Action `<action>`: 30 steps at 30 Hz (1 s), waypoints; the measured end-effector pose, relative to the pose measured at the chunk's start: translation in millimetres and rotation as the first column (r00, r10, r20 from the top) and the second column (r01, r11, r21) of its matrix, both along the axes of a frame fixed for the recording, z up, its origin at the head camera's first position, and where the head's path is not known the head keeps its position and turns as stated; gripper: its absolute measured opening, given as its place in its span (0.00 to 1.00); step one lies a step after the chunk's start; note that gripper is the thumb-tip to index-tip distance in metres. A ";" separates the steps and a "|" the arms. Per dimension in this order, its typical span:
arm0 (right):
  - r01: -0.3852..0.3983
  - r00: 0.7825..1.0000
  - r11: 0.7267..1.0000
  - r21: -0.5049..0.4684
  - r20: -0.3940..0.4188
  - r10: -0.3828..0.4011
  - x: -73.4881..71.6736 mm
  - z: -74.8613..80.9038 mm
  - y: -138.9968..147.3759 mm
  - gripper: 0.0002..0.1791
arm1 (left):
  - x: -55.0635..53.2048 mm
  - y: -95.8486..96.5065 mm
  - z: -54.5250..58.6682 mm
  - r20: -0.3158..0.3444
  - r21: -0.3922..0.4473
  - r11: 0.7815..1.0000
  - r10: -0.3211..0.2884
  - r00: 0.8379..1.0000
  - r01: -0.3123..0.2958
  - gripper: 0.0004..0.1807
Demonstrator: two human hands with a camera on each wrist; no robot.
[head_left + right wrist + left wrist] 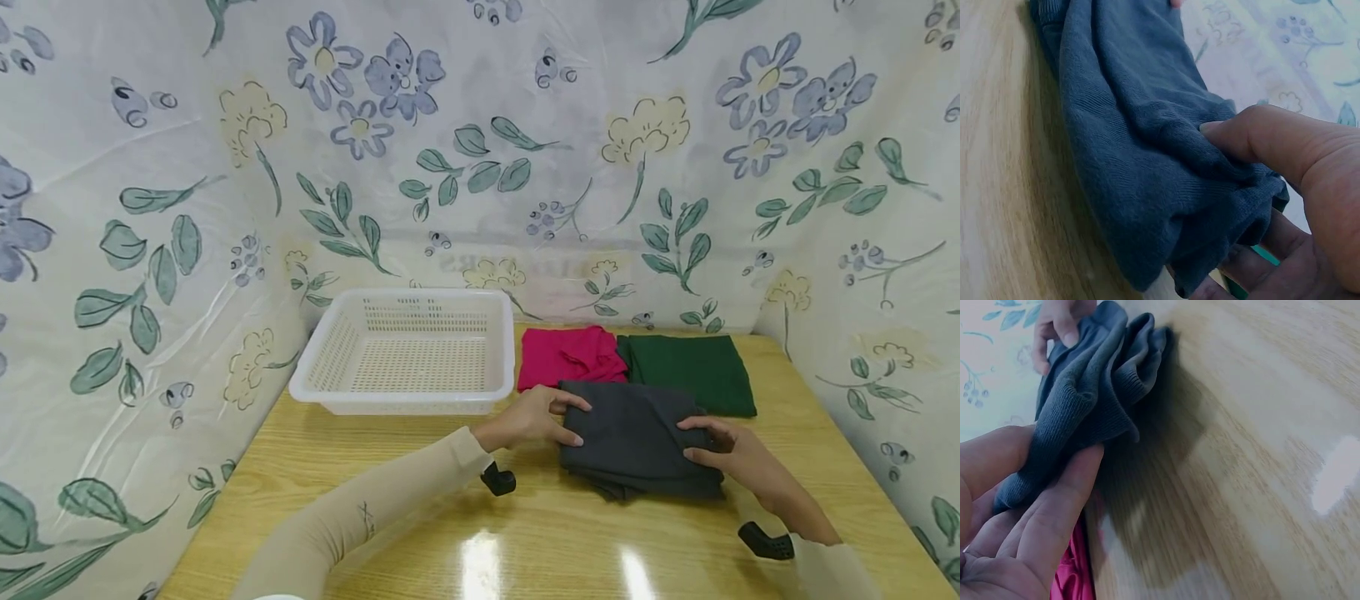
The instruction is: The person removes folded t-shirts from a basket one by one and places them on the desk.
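A dark grey folded garment (633,437) is held between both hands at the right of the table, in front of two other cloths. My left hand (528,417) grips its left edge; in the left wrist view the thumb lies on one side and the fingers (1054,519) on the other. The right hand (738,458) pinches the opposite edge, thumb (1254,134) on top and fingers beneath in the right wrist view. Ribbed, layered folds (1135,375) hang along the near side, with a shadow on the wood below them.
A white perforated plastic basket (306,379) stands at the back left with nothing in it. Behind the grey garment lie a crumpled-topped pink cloth (566,354) and a folded dark green cloth (693,371). Floral sheeting (480,167) encloses the wooden table (390,500) at the back and sides.
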State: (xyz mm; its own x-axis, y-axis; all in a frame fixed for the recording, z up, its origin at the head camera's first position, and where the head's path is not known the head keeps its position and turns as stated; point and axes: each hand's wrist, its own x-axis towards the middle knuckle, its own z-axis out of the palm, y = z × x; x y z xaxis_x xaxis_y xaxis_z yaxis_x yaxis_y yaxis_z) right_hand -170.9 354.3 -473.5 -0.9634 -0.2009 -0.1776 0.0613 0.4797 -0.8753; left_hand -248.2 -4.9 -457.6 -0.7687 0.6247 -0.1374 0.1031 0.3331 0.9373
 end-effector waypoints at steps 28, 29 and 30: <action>-0.048 0.998 0.997 0.068 0.037 0.046 -4.0 -6.8 2.8 0.33 | -0.5 -7.6 -14.3 -0.013 -0.143 0.988 -0.067 0.998 0.065 0.24; -0.046 0.998 0.996 0.072 0.041 0.043 -4.2 -6.0 3.5 0.33 | -1.0 -7.6 -13.2 -0.017 -0.139 0.987 -0.081 0.997 0.078 0.24; -0.045 0.998 0.996 0.076 0.043 0.041 -4.7 -4.7 4.0 0.33 | -1.4 -7.9 -11.8 -0.023 -0.140 0.986 -0.095 0.995 0.091 0.23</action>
